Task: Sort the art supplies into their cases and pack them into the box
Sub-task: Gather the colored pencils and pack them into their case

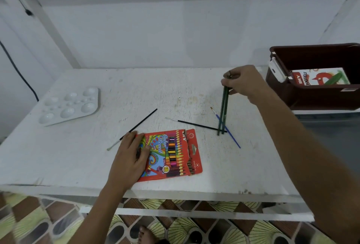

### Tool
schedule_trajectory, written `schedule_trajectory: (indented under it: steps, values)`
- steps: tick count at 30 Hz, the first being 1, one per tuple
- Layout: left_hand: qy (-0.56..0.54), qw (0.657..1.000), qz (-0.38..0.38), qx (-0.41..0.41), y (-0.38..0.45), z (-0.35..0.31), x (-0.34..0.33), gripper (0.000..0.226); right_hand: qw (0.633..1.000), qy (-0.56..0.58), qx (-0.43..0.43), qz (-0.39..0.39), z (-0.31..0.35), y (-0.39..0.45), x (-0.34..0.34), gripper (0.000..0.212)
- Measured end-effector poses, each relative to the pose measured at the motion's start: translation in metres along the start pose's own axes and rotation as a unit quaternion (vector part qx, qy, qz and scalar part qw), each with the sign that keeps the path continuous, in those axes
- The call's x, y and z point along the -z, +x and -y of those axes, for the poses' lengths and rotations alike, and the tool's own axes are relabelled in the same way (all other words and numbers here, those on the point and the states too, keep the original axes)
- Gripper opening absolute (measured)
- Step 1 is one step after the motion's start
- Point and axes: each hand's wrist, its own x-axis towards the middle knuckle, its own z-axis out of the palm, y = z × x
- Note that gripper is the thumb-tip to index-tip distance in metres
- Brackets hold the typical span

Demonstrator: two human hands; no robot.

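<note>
A red colour-pencil case (171, 154) lies flat near the table's front edge, its flap end to the right. My left hand (131, 156) rests on its left side, fingers spread over it. My right hand (241, 82) grips the tops of a few dark green pencils (223, 111), held upright with their lower ends on the table. Under those pencils lie a black-handled brush (196, 124) and a blue-handled brush (230, 133), crossing each other. A third, long black brush (136, 126) lies left of the case, partly under my left hand.
A white paint palette (71, 104) sits at the table's back left. A dark brown box (315, 76) stands at the right, with a pastels pack (319, 77) inside. The white table (116, 91) ends at a front edge above a patterned floor.
</note>
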Motion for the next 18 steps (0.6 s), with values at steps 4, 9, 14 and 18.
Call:
schedule_trajectory:
  steps: [4, 9, 14, 18]
  values:
    - [0.001, 1.0, 0.0, 0.003, 0.0, -0.001, 0.001, 0.059, 0.987, 0.155, -0.042, 0.007, 0.0, -0.021, -0.011, 0.018]
    - [0.006, 1.0, 0.001, 0.004, 0.0, 0.0, 0.0, 0.059, 0.954, 0.271, -0.129, -0.032, -0.034, -0.044, -0.036, 0.015]
    - [0.004, 1.0, 0.006, 0.004, 0.001, 0.003, -0.001, 0.058, 0.93, 0.321, -0.153, -0.093, -0.052, -0.051, -0.041, 0.013]
    - [0.004, 1.0, 0.007, 0.006, 0.0, 0.002, -0.001, 0.06, 0.925, 0.326, -0.162, -0.106, -0.058, -0.055, -0.042, 0.013]
